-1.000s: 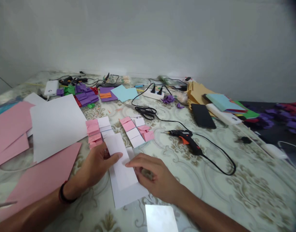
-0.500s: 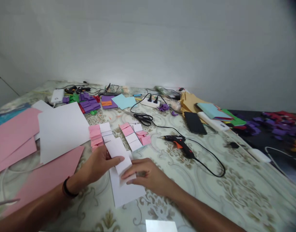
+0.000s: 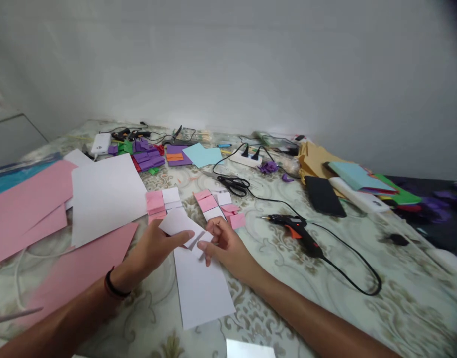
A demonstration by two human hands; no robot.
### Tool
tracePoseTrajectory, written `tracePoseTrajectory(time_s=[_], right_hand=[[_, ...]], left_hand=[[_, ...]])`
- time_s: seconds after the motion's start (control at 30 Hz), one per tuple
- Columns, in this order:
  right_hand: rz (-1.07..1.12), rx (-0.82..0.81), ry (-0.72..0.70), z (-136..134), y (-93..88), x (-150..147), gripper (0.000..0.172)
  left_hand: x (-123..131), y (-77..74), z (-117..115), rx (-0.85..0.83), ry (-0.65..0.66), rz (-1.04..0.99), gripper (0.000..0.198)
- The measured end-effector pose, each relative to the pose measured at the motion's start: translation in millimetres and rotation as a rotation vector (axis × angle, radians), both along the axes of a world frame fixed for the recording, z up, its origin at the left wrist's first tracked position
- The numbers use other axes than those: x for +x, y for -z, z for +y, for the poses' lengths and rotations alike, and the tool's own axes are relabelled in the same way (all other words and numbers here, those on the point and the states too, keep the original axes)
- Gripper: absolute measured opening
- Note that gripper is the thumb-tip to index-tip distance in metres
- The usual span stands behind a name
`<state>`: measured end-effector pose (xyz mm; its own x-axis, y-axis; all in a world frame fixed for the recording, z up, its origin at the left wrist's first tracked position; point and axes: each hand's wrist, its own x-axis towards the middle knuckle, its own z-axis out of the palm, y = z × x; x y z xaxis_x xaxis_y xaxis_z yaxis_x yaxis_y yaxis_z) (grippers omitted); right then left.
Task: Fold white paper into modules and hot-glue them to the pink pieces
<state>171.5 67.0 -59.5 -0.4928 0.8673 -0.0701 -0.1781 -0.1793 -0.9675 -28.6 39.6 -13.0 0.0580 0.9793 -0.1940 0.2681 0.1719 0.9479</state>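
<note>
Sheets of pink paper (image 3: 27,199) fill the far left of the patterned table (image 3: 280,278), their outer corners cut off by the frame edge, and a large white sheet (image 3: 105,196) overlaps them. Beyond it, near the wall, a white power bank (image 3: 101,143) and a heap of purple folded pieces (image 3: 148,159) sit among cables too tangled to tell apart.

The left hand (image 3: 154,246), a dark band (image 3: 114,289) on its wrist, comes in from the lower left with its fingers nearly straight and close together. Its thumb lies on top of a folded white paper strip (image 3: 182,224) and pinches the left part, though the fingers beneath are hidden by the paper. The strip is raised a little above a longer white sheet (image 3: 204,293) that lies flat towards the person. It also covers the near ends of the pink and white folded squares (image 3: 209,205) just behind.

The right hand (image 3: 224,244) meets the strip at its right end, fingers curled in and fingertips nipping the paper at a crease; blur leaves the exact grip unclear.

Further right lie black scissors (image 3: 234,185), a black hot glue gun (image 3: 296,229) with an orange trigger and a trailing cord, a dark phone (image 3: 323,196) and a stack of coloured paper (image 3: 362,178). The far right edge is dark and smeared.
</note>
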Motion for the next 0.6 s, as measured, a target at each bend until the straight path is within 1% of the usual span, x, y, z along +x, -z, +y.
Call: tracePoseTrajectory(time_s=[0.07,0.17,0.27,0.4,0.5,0.57,0.6], right_hand=[[-0.014,-0.039,-0.029,-3.2,4.1,0.5,0.049],[-0.069,-0.056,-0.079,-7.2,6.0,4.0,0.041],[-0.096,-0.069,-0.068,-8.2,4.3,7.6,0.040],[-0.093,-0.077,-0.071,-7.0,0.3,10.6,0.038],[-0.087,-0.072,-0.090,-6.5,-1.6,12.3,0.037],[-0.086,-0.072,-0.095,-6.7,-1.9,13.1,0.035],[-0.082,-0.074,-0.093,-6.8,-1.9,13.4,0.036]], left_hand=[[1.0,0.1,-1.4,-0.044,-0.006,0.039,0.027],[2.7,-0.4,-3.4,-0.094,0.032,0.092,0.029],[3.2,-1.5,-4.9,-0.125,0.034,0.118,0.030],[-2.9,-3.5,-3.9,-0.090,0.069,0.016,0.032],[-8.7,-4.1,-1.4,-0.018,0.047,-0.076,0.030],[-8.7,-3.2,-0.5,-0.023,0.036,-0.097,0.029],[-7.1,-2.1,-0.5,-0.052,0.047,-0.100,0.028]])
